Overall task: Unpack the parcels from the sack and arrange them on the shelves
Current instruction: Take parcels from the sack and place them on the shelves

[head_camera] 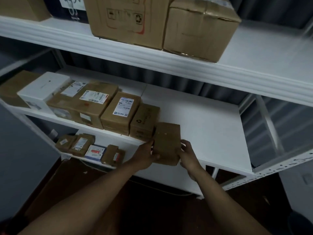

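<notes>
A flat brown cardboard parcel point(166, 143) lies at the front edge of the white middle shelf point(203, 129), at the right end of a row of parcels. My left hand point(145, 155) grips its left side, thumb on the near corner. My right hand point(188, 153) holds its right side with curled fingers. The parcel's near end sticks out a little over the shelf edge. The sack is not in view.
Left of the held parcel stand a small brown box point(145, 121), a labelled box point(121, 111), larger brown parcels and a white box point(44, 89). Two big cartons point(199, 29) sit on the top shelf. Several small parcels point(88, 148) lie on the lower shelf.
</notes>
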